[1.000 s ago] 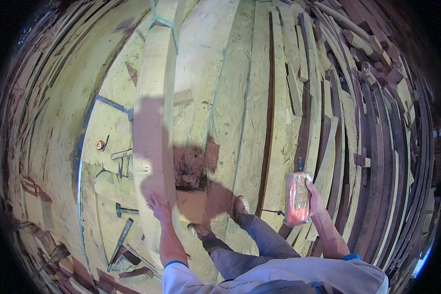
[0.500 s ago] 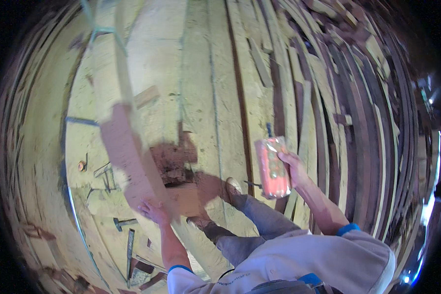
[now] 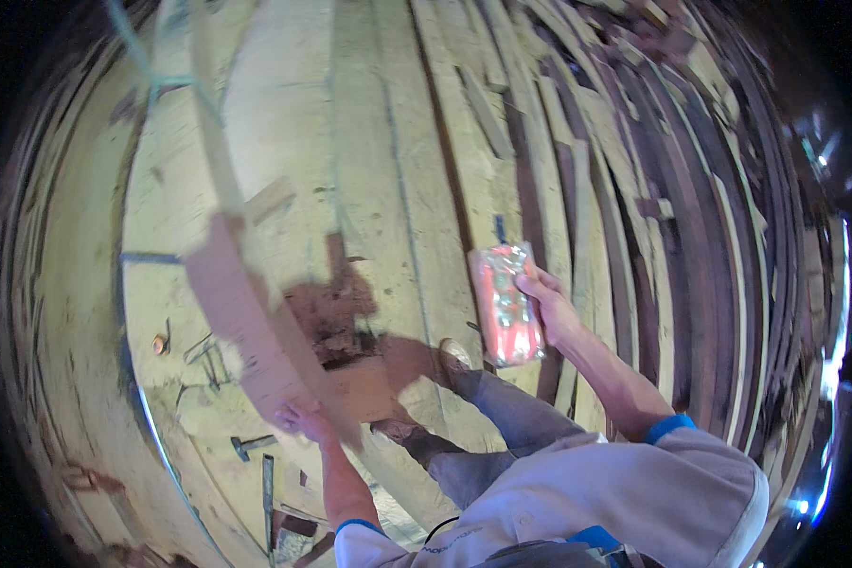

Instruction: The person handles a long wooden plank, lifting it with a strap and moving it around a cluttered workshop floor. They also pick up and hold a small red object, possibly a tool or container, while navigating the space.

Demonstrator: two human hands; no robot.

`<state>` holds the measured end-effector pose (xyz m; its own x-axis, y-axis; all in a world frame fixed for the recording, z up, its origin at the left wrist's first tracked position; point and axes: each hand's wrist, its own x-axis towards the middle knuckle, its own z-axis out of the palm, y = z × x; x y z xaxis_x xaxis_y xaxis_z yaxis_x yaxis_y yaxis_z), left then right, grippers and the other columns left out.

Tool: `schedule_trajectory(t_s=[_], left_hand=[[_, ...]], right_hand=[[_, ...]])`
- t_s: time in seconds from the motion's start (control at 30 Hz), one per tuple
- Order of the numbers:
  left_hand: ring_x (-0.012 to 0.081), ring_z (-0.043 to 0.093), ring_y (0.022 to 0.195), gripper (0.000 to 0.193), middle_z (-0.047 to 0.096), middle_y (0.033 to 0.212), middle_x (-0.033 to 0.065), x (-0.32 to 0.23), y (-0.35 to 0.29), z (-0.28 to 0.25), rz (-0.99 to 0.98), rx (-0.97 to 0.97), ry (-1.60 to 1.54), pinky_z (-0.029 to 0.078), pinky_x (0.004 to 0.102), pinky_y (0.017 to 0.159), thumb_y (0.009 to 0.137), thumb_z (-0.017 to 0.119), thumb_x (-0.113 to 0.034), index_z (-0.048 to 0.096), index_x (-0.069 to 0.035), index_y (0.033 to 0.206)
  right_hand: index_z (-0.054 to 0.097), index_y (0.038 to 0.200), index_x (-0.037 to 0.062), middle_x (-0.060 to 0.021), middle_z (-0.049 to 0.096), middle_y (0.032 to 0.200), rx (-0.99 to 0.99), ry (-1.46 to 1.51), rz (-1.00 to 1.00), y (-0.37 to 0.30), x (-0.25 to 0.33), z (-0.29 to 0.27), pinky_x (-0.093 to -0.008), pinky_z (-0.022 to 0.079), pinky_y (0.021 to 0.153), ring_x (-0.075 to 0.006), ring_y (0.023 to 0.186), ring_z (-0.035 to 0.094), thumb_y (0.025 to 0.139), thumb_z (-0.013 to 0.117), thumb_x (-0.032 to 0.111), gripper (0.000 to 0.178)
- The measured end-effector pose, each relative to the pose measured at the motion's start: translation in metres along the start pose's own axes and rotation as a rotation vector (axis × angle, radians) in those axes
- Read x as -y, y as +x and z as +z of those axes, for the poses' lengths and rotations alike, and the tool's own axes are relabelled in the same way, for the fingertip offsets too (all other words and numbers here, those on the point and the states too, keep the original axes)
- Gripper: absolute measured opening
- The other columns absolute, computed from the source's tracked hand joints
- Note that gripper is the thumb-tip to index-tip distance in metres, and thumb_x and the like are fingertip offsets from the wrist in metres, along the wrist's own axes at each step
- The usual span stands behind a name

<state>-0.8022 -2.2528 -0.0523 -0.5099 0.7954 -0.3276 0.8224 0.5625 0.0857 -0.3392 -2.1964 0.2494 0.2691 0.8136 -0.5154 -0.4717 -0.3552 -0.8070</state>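
My right hand [image 3: 549,301] grips a clear plastic packet [image 3: 507,308] by its right edge, with the thumb across its front. Long red-orange pieces and shiny, greenish patches show through the plastic; their kind I cannot make out. Low on the left, my left hand [image 3: 303,418] rests on the near part of a long squared wooden beam [image 3: 256,322]. Its fingers look outstretched against the wood, though slightly blurred. Shadow covers that stretch of the beam, which runs away toward the far left.
Wide planks [image 3: 369,180] lie underfoot, near my shoes [image 3: 454,355]. A hammer [image 3: 248,445], a long dark tool [image 3: 269,497] and a small round roll [image 3: 161,343] lie left of the beam. Stacked narrow boards [image 3: 625,208] fill the right side. A greenish strap [image 3: 175,83] crosses the beam's far part.
The packet and my right hand sit slightly further left and higher in view. My left hand appears a little lower and to the right, still on the beam. The whole view has shifted slightly.
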Motion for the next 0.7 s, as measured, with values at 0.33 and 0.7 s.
schedule_trajectory(t_s=[0.33,0.7], left_hand=[[0.0452,0.008,0.143,0.101,0.007,0.154,0.0282,-0.015,-0.014,-0.029,-0.048,0.002,-0.150,0.021,0.0525,0.115,0.080,0.074,-0.028,0.007,-0.013,0.153],[0.0472,0.009,0.142,0.096,0.006,0.155,0.0255,-0.010,-0.011,-0.036,-0.008,-0.027,-0.143,0.025,0.0521,0.114,0.081,0.073,-0.025,0.010,-0.018,0.153]], right_hand=[[0.054,0.121,-0.0027,-0.0104,0.065,0.108,0.031,-0.020,0.035,0.001,-0.009,0.001,-0.0342,0.056,0.080,-0.0183,0.091,0.066,0.093,0.056,0.013,0.032],[0.057,0.117,0.0003,-0.0094,0.066,0.105,0.033,-0.041,0.045,-0.005,-0.008,0.001,-0.0344,0.056,0.079,-0.0182,0.089,0.067,0.092,0.052,0.009,0.028]])
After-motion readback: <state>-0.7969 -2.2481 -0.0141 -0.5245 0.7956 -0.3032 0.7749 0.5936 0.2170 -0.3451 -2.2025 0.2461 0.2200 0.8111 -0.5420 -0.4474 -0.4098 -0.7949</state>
